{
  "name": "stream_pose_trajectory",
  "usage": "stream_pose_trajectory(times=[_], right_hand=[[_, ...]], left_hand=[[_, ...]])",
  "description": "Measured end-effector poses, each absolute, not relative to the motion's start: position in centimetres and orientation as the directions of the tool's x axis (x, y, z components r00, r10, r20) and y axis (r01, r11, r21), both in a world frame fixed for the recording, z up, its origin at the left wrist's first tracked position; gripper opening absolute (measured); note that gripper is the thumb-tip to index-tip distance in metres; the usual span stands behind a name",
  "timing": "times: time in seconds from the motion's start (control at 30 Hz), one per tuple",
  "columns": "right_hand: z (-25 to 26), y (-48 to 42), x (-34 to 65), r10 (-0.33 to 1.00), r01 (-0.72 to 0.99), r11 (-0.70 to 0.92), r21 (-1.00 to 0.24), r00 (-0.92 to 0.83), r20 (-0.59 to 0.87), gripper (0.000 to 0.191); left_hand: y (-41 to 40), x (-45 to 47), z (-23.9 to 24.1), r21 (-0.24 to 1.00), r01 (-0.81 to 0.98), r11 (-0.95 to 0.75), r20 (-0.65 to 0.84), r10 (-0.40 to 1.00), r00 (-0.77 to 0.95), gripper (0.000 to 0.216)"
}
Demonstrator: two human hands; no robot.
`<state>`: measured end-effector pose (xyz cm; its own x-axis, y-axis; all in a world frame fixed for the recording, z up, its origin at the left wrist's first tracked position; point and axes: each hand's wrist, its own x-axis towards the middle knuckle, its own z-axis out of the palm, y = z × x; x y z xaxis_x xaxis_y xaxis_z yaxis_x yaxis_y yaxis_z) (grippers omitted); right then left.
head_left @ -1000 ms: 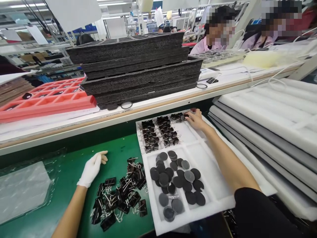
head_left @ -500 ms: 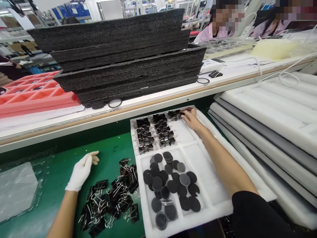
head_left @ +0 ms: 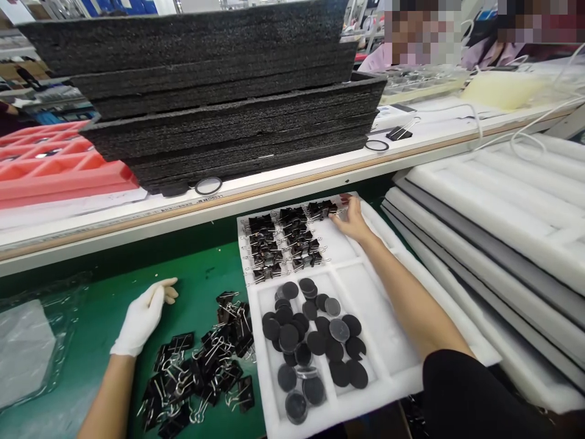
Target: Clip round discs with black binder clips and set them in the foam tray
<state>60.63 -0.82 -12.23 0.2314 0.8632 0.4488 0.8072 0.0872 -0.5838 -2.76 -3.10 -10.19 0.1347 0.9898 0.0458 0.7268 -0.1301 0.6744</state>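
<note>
My right hand (head_left: 351, 221) is bare and reaches to the far edge of a white foam tray (head_left: 336, 266). Its thumb and fingers are apart around the end of a black binder clip (head_left: 329, 209), the thumb against it. More binder clips (head_left: 262, 241) stand in rows in the tray's far left compartment. My left hand (head_left: 145, 317), in a white glove with bare fingertips, hovers over the green mat (head_left: 192, 262), fingers loosely stretched and holding nothing. To its right lies a loose heap of binder clips (head_left: 196, 372) with silver handles.
Black round discs (head_left: 289, 337) lie in the tray's nearer compartments. Behind the mat, a shelf carries stacked black foam trays (head_left: 237, 116) and a red tray (head_left: 68, 177). White foam sheets (head_left: 503, 201) are piled at right. A clear plastic bag (head_left: 27, 347) lies left. Co-workers sit beyond.
My right thumb and fingers have spread apart at the clip by the tray's far edge. The whole view has shifted slightly; my left hand stays much the same.
</note>
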Motion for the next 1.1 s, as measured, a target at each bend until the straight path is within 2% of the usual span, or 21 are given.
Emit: stream_pose_trajectory(times=[0.07, 0.17, 0.3, 0.53, 0.73, 0.93, 1.1], right_hand=[[-12.4, -0.8, 60.8, 0.857, 0.782, 0.069, -0.619, 0.271, 0.438, 0.071], [-12.5, -0.8, 61.0, 0.859, 0.768, 0.073, -0.636, 0.276, 0.431, 0.053], [-12.2, -1.2, 61.0, 0.813, 0.8, 0.117, -0.588, 0.263, 0.52, 0.034], [-12.5, -1.6, 61.0, 0.761, 0.754, 0.185, -0.63, 0.296, 0.578, 0.029], [-13.1, -1.3, 61.4, 0.794, 0.682, 0.163, -0.713, 0.338, 0.505, 0.031], [-13.5, -1.6, 62.1, 0.813, 0.651, 0.235, -0.722, 0.275, 0.513, 0.037], [-13.9, -1.4, 62.1, 0.846, 0.626, 0.165, -0.762, 0.307, 0.436, 0.039]], left_hand=[[-3.1, -2.9, -10.3, 0.671, 0.73, -0.128, 0.044, 0.99, 0.132, 0.049], [-3.2, -2.8, -10.4, 0.658, 0.741, -0.134, 0.046, 0.989, 0.138, 0.049], [-3.4, -2.4, -10.0, 0.64, 0.755, -0.143, 0.047, 0.988, 0.147, 0.051], [-3.7, -1.9, -9.3, 0.625, 0.767, -0.148, 0.036, 0.986, 0.162, 0.052], [-3.7, -1.7, -9.4, 0.622, 0.769, -0.149, 0.037, 0.986, 0.161, 0.051], [-3.7, -1.8, -9.4, 0.602, 0.784, -0.15, 0.039, 0.987, 0.159, 0.051], [-3.7, -1.9, -9.5, 0.6, 0.788, -0.138, 0.031, 0.988, 0.149, 0.052]])
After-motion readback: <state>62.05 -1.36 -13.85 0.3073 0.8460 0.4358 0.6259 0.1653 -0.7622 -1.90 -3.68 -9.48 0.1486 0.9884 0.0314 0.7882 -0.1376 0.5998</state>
